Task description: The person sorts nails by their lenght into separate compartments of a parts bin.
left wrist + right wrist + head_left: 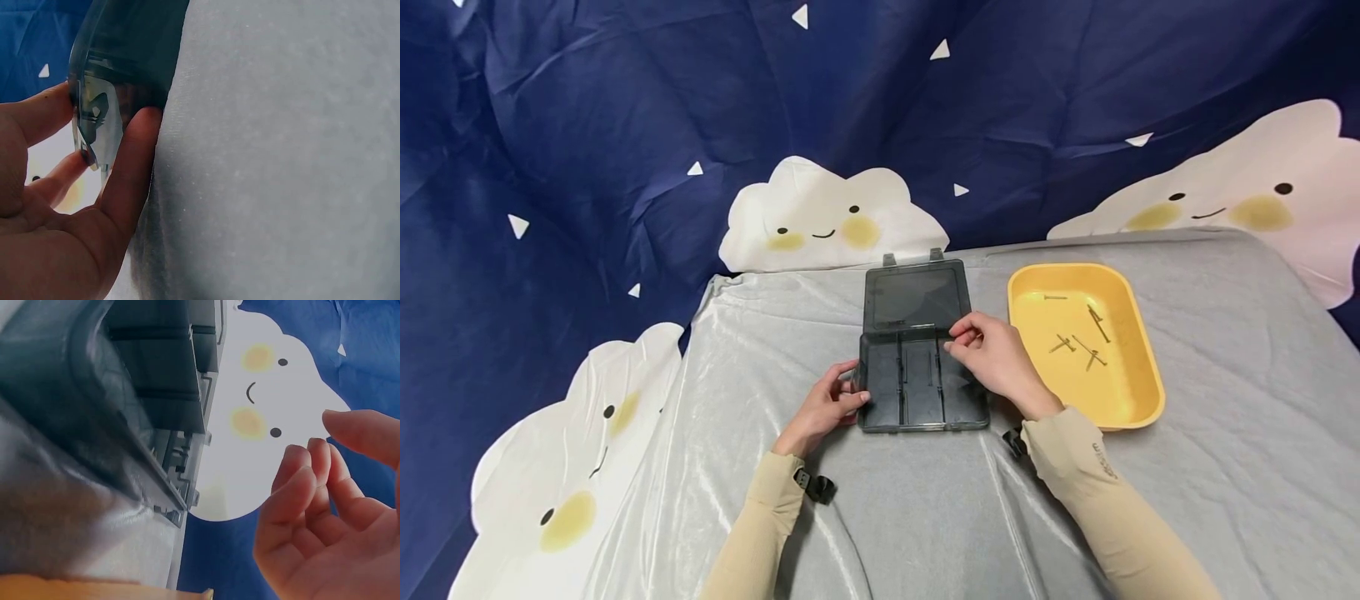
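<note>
A dark translucent plastic compartment case (pixel 880 387) lies on the grey cloth with its lid (pixel 916 296) raised at the back. Upright dividers split its inside into long compartments. My left hand (pixel 829 406) grips the case's left side; in the left wrist view its fingers (pixel 139 140) press against the wall from different sides. Over the right compartment hovers my right hand (pixel 997 354), its fingers loosely bent. The right wrist view shows a gap between thumb and fingers (pixel 294 494), and nothing is visible between them.
A yellow tray (pixel 1138 392) stands just right of the case, under the right wrist. Several thin metal screws (pixel 1097 325) lie scattered in it. Behind the table hangs a dark blue curtain (pixel 865 92) printed with clouds.
</note>
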{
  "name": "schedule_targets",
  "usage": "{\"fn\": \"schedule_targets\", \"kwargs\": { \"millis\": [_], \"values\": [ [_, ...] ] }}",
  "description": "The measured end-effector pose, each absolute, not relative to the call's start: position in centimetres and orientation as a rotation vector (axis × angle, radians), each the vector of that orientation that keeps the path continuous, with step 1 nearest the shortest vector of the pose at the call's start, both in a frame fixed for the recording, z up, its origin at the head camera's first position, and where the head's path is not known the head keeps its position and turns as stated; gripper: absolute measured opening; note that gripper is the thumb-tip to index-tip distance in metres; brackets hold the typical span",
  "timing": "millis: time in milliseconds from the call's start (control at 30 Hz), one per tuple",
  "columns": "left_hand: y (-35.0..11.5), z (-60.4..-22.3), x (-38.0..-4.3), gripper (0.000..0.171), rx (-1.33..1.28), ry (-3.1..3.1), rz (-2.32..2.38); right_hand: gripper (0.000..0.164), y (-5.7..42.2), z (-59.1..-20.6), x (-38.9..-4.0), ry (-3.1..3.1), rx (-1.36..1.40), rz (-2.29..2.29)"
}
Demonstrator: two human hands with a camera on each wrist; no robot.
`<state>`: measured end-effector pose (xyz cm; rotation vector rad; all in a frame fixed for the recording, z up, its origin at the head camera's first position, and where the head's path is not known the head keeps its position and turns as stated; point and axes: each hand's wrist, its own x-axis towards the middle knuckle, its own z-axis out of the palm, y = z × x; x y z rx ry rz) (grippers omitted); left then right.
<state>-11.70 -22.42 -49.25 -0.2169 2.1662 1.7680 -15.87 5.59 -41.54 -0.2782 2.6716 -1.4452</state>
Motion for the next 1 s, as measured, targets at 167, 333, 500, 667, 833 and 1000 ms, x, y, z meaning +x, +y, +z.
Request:
{"fn": "schedule_targets", "kwargs": {
  "millis": [167, 333, 500, 667, 833, 1000],
  "values": [
    [-22.4, -49.2, -11.7, 0.064, -0.224, 2.164, 1.767, 0.018, 6.4, -41.5, -15.7, 2.722, -0.264, -1.434],
    [-22.2, -48.1, -11.5, 0.064, -0.224, 2.145, 1.757, 0.017, 7.6, -41.7, -15.6, 2.737, -0.235, -1.430],
    [-22.0, -46.5, -11.2, 0.066, -0.207, 2.123, 1.740, 0.014, 9.0, -41.9, -15.6, 2.771, -0.216, -1.402],
    [-22.0, -46.4, -11.1, 0.066, -0.215, 2.121, 1.742, 0.015, 10.5, -42.0, -15.5, 2.830, -0.191, -1.370],
    [-22.0, -46.5, -11.1, 0.066, -0.217, 2.118, 1.743, 0.014, 12.6, -42.0, -15.4, 2.890, -0.162, -1.366],
    [-22.0, -46.5, -11.1, 0.067, -0.208, 2.118, 1.741, 0.014, 14.7, -42.5, -15.6, 2.947, -0.104, -1.309]
  ]
}}
